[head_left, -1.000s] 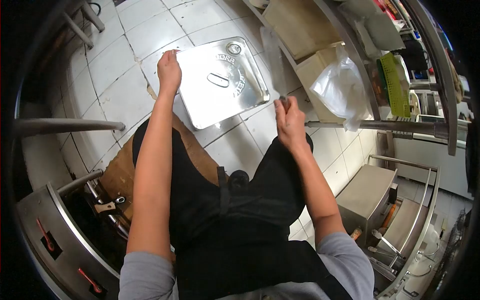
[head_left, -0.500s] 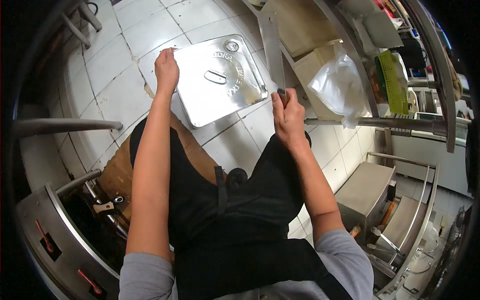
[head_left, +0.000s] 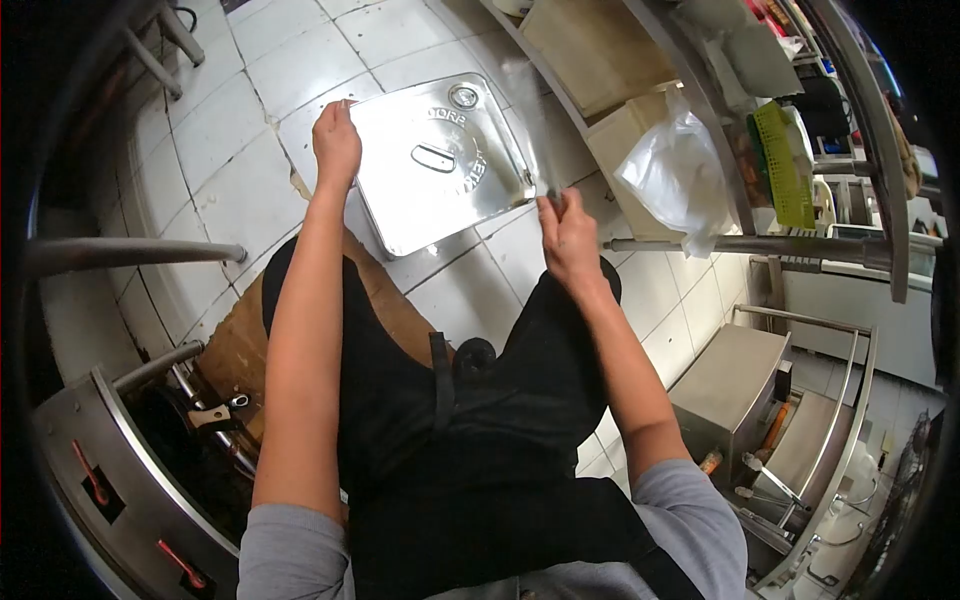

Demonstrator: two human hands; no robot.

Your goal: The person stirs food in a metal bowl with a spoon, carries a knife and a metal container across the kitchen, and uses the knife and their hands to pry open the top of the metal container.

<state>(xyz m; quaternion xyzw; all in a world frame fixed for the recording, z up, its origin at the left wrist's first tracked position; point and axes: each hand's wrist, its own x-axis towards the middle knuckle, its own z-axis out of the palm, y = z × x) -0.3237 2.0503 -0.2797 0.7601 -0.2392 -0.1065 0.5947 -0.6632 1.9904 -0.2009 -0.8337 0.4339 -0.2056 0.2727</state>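
Observation:
A square, shiny metal tin [head_left: 402, 205] with an embossed lid, a round cap and a small lid handle stands tilted in view on the floor in front of my knees. My left hand [head_left: 337, 145] is closed at the tin's left edge, its fingertips partly hidden. In my right hand [head_left: 573, 238], closed round the handle, is a large knife. Motion blurs the knife's blade [head_left: 535, 125], which points away from me beside the tin's right edge. Where blade and tin meet near the lower right corner, I cannot tell whether they touch.
White floor tiles [head_left: 290, 75] surround the tin, with brown cardboard [head_left: 385, 300] under my legs. A metal shelf with a white plastic bag [head_left: 680, 180] and a green basket [head_left: 780, 165] stands right. Metal bars [head_left: 140, 252] reach in from the left.
My right hand and the knife have shifted slightly down, closer to the tin's right edge, and the blade is now blurred. My left hand and the tin have barely moved.

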